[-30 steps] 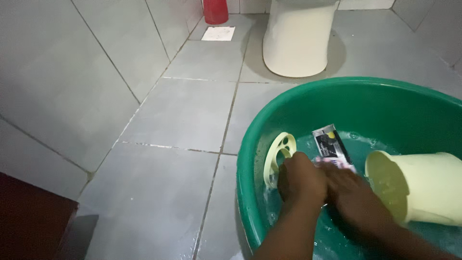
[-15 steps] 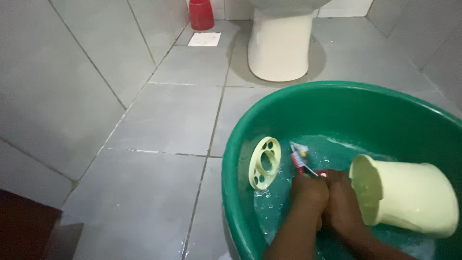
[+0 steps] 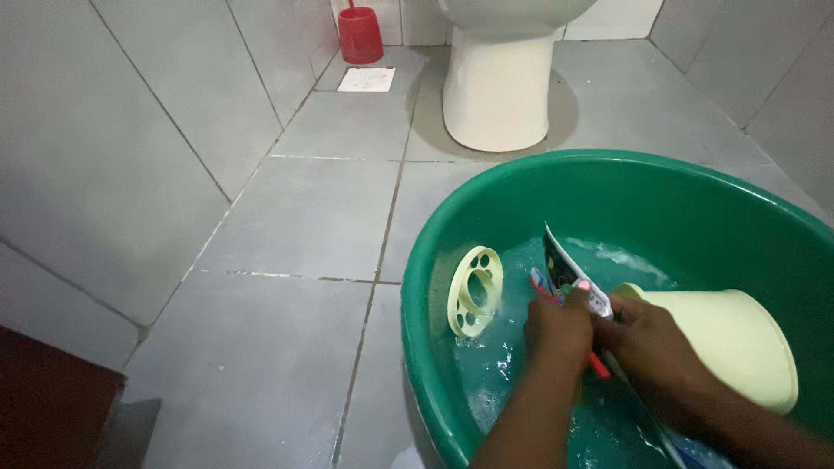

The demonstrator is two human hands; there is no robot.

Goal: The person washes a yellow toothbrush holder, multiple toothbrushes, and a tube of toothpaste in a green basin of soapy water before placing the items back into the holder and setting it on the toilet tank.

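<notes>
A green plastic basin (image 3: 539, 187) holds soapy water. My left hand (image 3: 556, 330) and my right hand (image 3: 647, 343) are together over the water, gripping a black-and-white tube (image 3: 566, 271) and a red toothbrush (image 3: 598, 365). Which hand holds which I cannot tell. A pale yellow cup (image 3: 734, 343) lies on its side in the basin, just right of my right hand. A pale yellow round lid with holes (image 3: 474, 291) leans against the basin's left inner wall.
The basin stands on a grey tiled floor (image 3: 304, 260). A white toilet base (image 3: 499, 78) is beyond it. A red brush holder (image 3: 360, 35) and a white floor drain cover (image 3: 366, 80) sit at the back left by the tiled wall.
My hands have lifted out of the water with the tube and toothbrush raised. The yellow cup has shifted slightly right and lower in the basin.
</notes>
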